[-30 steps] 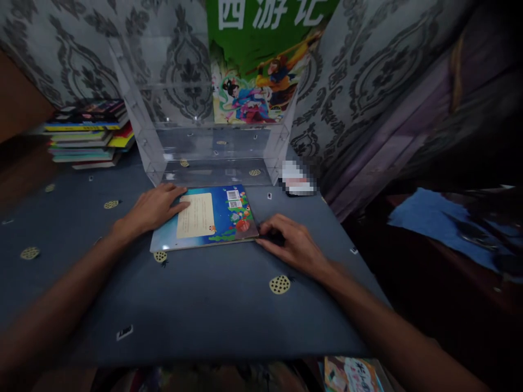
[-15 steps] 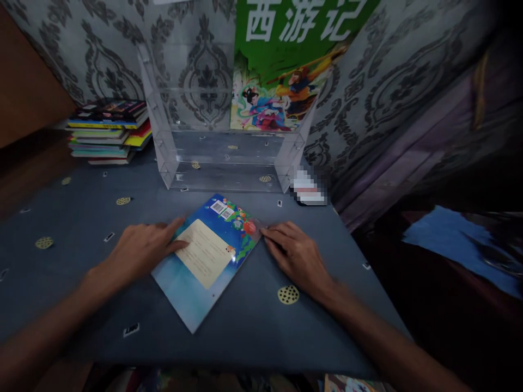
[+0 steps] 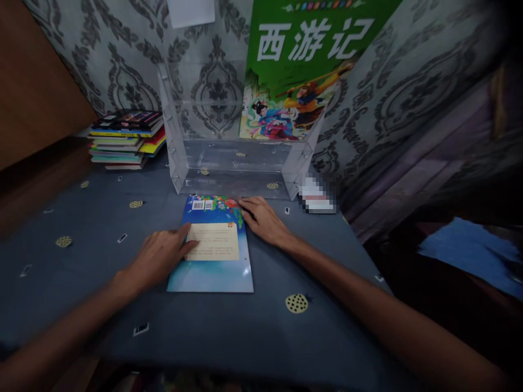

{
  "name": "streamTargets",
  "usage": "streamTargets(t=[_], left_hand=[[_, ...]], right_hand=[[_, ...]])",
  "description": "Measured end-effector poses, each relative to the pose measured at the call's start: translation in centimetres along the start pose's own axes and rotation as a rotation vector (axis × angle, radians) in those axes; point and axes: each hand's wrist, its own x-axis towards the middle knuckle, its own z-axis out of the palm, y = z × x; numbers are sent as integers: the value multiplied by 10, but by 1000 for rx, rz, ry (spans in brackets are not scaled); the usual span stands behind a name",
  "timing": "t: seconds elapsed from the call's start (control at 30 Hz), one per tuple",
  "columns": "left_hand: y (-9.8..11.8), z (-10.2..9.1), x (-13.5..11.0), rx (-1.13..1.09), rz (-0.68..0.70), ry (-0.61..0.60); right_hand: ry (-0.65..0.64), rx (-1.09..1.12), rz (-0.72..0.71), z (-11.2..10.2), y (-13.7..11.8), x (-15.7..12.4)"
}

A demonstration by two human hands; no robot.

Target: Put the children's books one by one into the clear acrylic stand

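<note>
Around mid-frame, I see the blue book (image 3: 210,276) now turned square to the clear stand (image 3: 174,144), left hand (image 3: 159,253) spread at its left edge, right hand (image 3: 265,220) at its upper-right corner, grip unclear.

Blue book (image 3: 216,277) flat on surface (image 3: 204,337), barcode end toward clear rack (image 3: 237,184). Left hand (image 3: 161,251) on its left edge, right hand (image 3: 263,219) at far right corner. Green book (image 3: 281,71) stands in rack; book stack (image 3: 122,142) left, pixelated item (image 3: 318,197) right, blue cloth (image 3: 466,250) beyond.
</note>
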Motion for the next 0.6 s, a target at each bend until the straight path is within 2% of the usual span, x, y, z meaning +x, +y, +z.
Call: streamTargets(t=[0.17,0.37,0.6], left_hand=[[-2,-4,14,-16,15,5],[-7,-7,23,-4,13,-8],[-11,0,30,2,40,50]], right_hand=[[-56,-52,7,0,2,13],[-91,-250,82,-4,-15,9],[-106,-383,154,1,-28,7]])
